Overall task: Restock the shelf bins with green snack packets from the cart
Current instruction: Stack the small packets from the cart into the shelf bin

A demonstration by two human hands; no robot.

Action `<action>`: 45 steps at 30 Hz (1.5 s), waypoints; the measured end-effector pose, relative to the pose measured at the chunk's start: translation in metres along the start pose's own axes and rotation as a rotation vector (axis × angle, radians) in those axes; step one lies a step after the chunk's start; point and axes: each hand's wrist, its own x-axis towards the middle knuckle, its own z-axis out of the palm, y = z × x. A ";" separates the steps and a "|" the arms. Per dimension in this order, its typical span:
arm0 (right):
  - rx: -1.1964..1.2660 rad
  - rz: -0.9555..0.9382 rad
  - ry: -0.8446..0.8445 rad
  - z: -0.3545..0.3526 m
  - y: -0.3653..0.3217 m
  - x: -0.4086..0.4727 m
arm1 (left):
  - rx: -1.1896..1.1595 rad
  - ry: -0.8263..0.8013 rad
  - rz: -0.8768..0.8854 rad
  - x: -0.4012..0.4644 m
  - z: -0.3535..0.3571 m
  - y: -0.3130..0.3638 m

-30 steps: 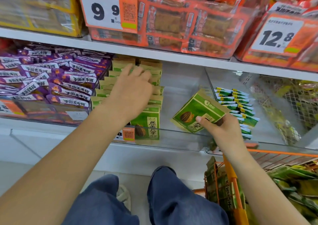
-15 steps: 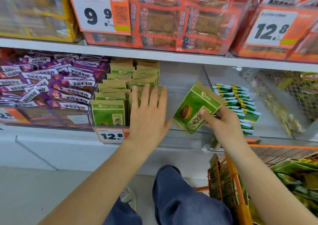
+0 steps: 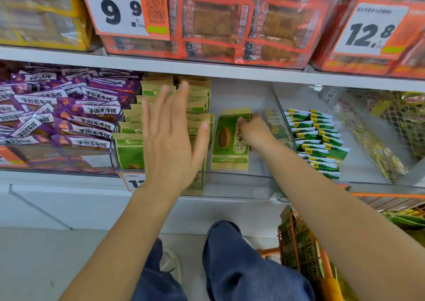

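Observation:
A clear shelf bin (image 3: 241, 183) holds rows of green and tan snack packets (image 3: 128, 149) on its left side. My left hand (image 3: 170, 139) is spread flat with straight fingers in front of those rows. My right hand (image 3: 254, 131) reaches inside the bin and pinches the top of one green packet (image 3: 230, 144), which stands upright just right of the rows. The orange cart (image 3: 305, 252) at the lower right holds more green packets.
Purple snack packs (image 3: 69, 116) fill the bin on the left; small green and white packets (image 3: 319, 144) lie in the bin on the right. Above, a shelf carries orange packs with price tags 9.9 (image 3: 124, 8) and 12.8 (image 3: 370, 29). My knees are below.
My right hand has carried the green packet from in front of the bin into it and stood it upright. My left hand has shifted from the back of the rows to their front.

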 end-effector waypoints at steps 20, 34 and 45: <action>0.268 0.080 -0.007 0.057 -0.022 0.050 | 0.073 0.004 -0.332 0.001 0.016 -0.032; 0.213 -0.141 0.255 0.051 -0.012 0.074 | 0.023 -0.038 -0.323 0.005 0.018 -0.032; 0.121 -0.080 0.296 0.054 -0.011 0.094 | 0.018 -0.057 -0.297 0.004 0.017 -0.036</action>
